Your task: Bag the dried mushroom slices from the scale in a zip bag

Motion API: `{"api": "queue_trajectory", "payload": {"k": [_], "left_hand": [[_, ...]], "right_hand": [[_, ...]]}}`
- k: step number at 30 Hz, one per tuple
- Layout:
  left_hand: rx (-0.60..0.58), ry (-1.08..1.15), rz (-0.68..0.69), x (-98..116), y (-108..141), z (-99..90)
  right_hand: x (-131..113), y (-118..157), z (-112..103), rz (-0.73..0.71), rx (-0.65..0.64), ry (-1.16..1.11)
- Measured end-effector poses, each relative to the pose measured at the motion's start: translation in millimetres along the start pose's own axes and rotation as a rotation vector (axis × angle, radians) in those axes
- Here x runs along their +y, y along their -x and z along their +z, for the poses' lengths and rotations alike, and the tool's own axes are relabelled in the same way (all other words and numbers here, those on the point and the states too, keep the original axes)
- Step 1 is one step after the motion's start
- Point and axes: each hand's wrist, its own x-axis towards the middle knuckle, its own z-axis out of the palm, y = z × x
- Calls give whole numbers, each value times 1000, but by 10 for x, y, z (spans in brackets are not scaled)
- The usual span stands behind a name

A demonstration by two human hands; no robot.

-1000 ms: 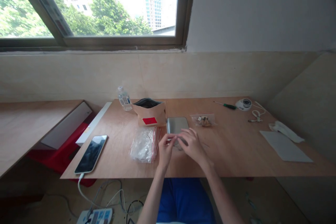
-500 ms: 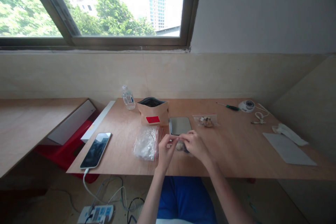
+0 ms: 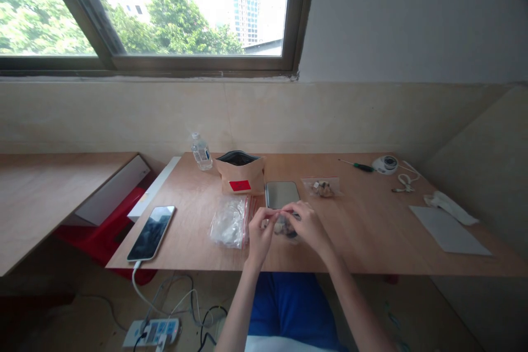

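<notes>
My left hand (image 3: 260, 231) and my right hand (image 3: 304, 225) meet at the fingertips, both pinching the top edge of a clear bag with brown and dark pieces (image 3: 285, 227). The bag hangs or lies between them, partly hidden by my fingers. Just behind is a silver scale (image 3: 282, 194). A stack of clear zip bags (image 3: 231, 223) lies left of my left hand. An open brown paper pouch (image 3: 241, 173) with a red label stands behind the stack. Another filled clear bag (image 3: 324, 187) lies to the right of the scale.
On the table (image 3: 358, 231) are a phone (image 3: 152, 233) with a cable, a water bottle (image 3: 202, 153), a green screwdriver (image 3: 363, 167), a white camera (image 3: 385, 164), a white sheet (image 3: 449, 230) and a crumpled white item (image 3: 451, 207).
Both hands stay together at the bag's top edge, with slight finger movement. More of the pieces in the bag shows between them. The view has shifted slightly.
</notes>
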Motion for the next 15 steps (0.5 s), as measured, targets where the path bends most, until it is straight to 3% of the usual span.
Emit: {"api": "queue_trajectory", "payload": {"k": [5, 10, 15], "left_hand": [[24, -28, -14, 18, 21, 72], [78, -28, -4, 44, 49, 172], [86, 15, -10, 32, 13, 147]], "right_hand": [[48, 28, 161, -64, 101, 51], [60, 91, 292, -21, 205, 47], [132, 133, 313, -10, 139, -13]]}}
